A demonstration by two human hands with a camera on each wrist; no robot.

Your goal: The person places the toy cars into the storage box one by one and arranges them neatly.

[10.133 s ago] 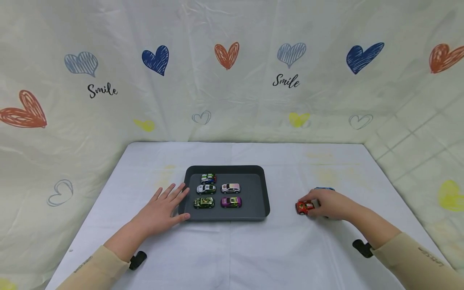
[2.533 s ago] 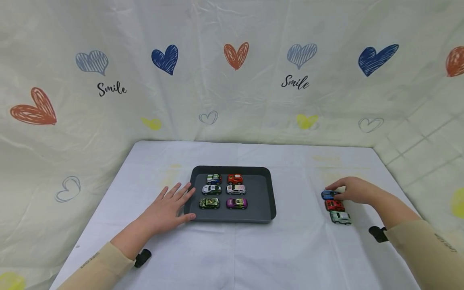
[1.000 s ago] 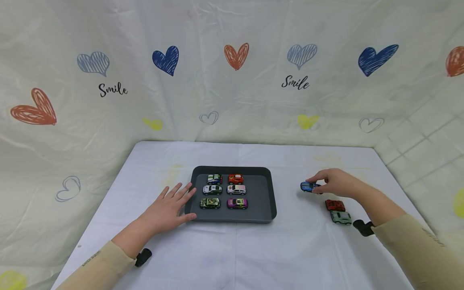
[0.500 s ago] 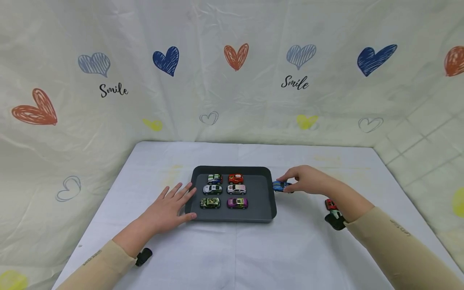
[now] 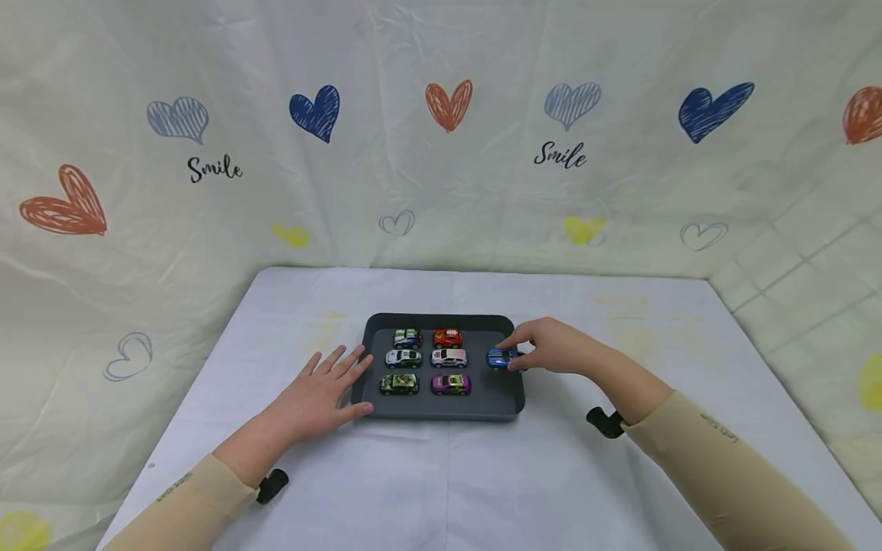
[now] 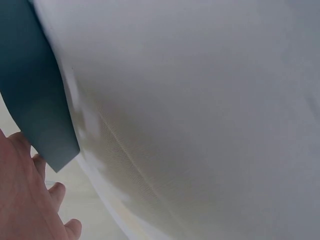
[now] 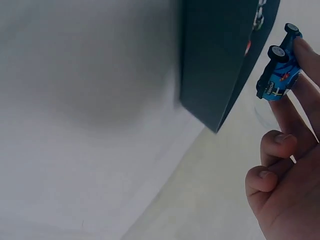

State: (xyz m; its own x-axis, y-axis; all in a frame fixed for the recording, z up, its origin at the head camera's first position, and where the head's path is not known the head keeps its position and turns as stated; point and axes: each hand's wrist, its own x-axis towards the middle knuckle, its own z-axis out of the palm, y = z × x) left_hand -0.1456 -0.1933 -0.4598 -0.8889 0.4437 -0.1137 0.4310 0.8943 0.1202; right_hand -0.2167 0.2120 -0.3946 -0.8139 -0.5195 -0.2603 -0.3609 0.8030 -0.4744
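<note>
With thumb and fingertips, my right hand pinches a blue toy car over the right part of the dark grey tray. In the right wrist view the car is clear of the tray wall, its wheels showing. My left hand rests at the tray's left edge, fingers spread. Two columns of toy cars stand in the tray: green-white, silver and camouflage on the left; red, white-pink and purple on the right.
A white cloth covers the table. Behind it hangs a pale curtain printed with hearts. A black wrist camera sits below my right forearm, and another below my left. My right arm covers part of the table's right side.
The earlier-held red car now stands in the tray's back row. My right hand has carried the blue car left from the group at right to over the tray. The left hand stays put.
</note>
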